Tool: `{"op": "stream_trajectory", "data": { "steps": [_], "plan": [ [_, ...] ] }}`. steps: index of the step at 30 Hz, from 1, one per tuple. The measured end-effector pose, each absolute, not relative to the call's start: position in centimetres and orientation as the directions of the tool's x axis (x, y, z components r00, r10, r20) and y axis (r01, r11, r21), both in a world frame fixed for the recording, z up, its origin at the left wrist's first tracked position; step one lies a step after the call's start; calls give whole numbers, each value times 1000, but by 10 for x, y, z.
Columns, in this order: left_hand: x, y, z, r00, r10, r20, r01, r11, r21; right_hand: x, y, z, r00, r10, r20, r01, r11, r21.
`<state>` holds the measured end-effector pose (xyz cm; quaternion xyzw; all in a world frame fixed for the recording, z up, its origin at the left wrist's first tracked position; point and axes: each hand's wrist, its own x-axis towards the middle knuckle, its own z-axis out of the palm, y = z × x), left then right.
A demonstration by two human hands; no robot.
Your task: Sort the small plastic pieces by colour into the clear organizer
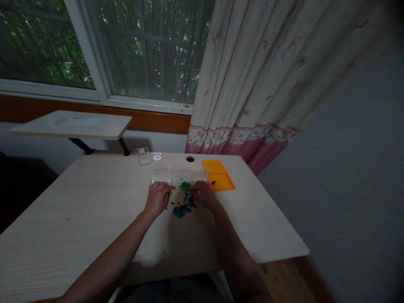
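A loose pile of tiny plastic pieces lies on the table: blue pieces (pixel 181 212) at the near side, dark ones and a few yellow ones around them. Green pieces (pixel 185 185) sit together farther back, at the clear plastic box (pixel 181 171), which seems divided into compartments. My left hand (pixel 159 197) rests at the pile's left edge, its forefinger stretched out and a gap below it. From the right, my right hand (pixel 203 193) reaches over the pile with its fingertips pinched together. Anything between them is too small to make out.
An orange open case (pixel 221 181) with a small dark piece in it lies right of the box. A small clear case (pixel 143 156) stands open at the back left. Behind are a cable hole (pixel 190 159) and a raised shelf (pixel 72 126); a curtain (pixel 240 84) hangs beyond.
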<state>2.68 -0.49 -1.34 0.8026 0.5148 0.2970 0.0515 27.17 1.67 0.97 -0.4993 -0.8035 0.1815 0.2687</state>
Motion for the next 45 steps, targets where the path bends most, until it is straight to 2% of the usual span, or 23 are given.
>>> {"op": "stream_trajectory", "data": {
  "steps": [4,8,11,20,27,29,31,34,37,40,45],
  "plan": [
    [27,-7,-11,307,853,423,777,-481,407,267,17,8,-278,881,382,672,463,-578],
    [27,-6,-10,304,840,449,761,-498,417,257,18,-1,-74,843,532,697,425,-577],
    [24,-5,-7,245,839,486,765,-476,434,253,20,-12,-10,796,605,735,416,-535],
    [3,3,3,54,834,549,714,-416,563,253,23,-20,40,791,611,789,350,-505],
    [5,5,0,47,847,529,709,-401,580,250,25,-22,11,808,590,807,341,-482],
    [6,2,5,91,838,538,701,-438,563,250,25,-23,7,801,598,804,351,-480],
    [9,-2,13,226,813,537,657,-534,532,250,25,-22,5,802,598,802,354,-481],
    [15,-13,26,531,741,410,530,-668,522,250,23,-22,-6,811,585,807,349,-475],
    [23,-23,32,700,652,291,458,-723,517,250,22,-22,-11,813,582,807,351,-475],
    [29,-28,30,750,621,228,450,-731,513,250,22,-22,-1,812,583,798,353,-489],
    [30,-26,22,760,617,206,471,-740,480,251,21,-19,-2,803,595,782,372,-499]
  ]
}}
